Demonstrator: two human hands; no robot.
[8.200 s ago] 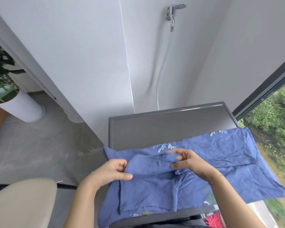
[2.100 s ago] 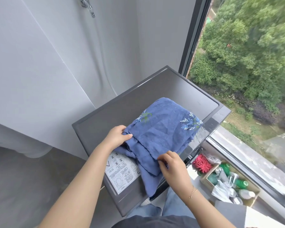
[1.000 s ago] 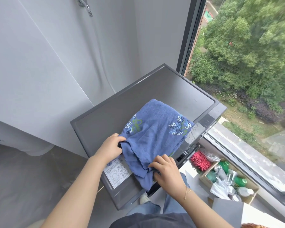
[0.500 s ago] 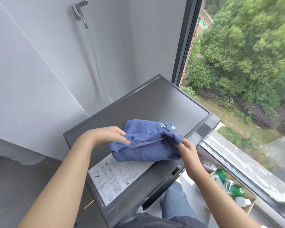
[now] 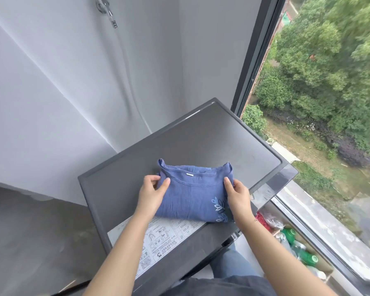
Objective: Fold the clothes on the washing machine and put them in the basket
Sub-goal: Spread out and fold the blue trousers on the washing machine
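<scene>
Pale grey walls [image 5: 51,92] at left and far, meeting in a corner; chrome tap [image 5: 105,9] high on the far wall, thin hose trailing down from it. Dark-framed window [image 5: 254,60] at right, green trees [image 5: 329,60] beyond the glass. Dark grey flat-topped washing machine [image 5: 201,135] set in the corner, white instruction sticker [image 5: 165,233] with printed diagrams on its near edge.

Blue folded cotton garment [image 5: 192,197] lying on the machine top, toward the near side, its near edge just overlapping the sticker. Folded into a compact rectangle, neckline with small white label facing far, white leaf print at the near right corner.

Left hand [image 5: 151,195] at the garment's left edge: thumb on top of the cloth, fingers curled around the far left corner, grasping the fold. Right hand [image 5: 237,195] at the garment's right edge: thumb lying on the upper surface, remaining fingers wrapped down the side, grasping the cloth. Bare forearms entering from the near edge of the view.

Cardboard box [image 5: 323,268] on the floor at near right beside the window, holding green bottles [image 5: 308,257] and clear plastic wrapping; red spiky object [image 5: 262,221] just left of it, partly hidden behind the machine. Grey tiled floor [image 5: 30,231] at near left.
</scene>
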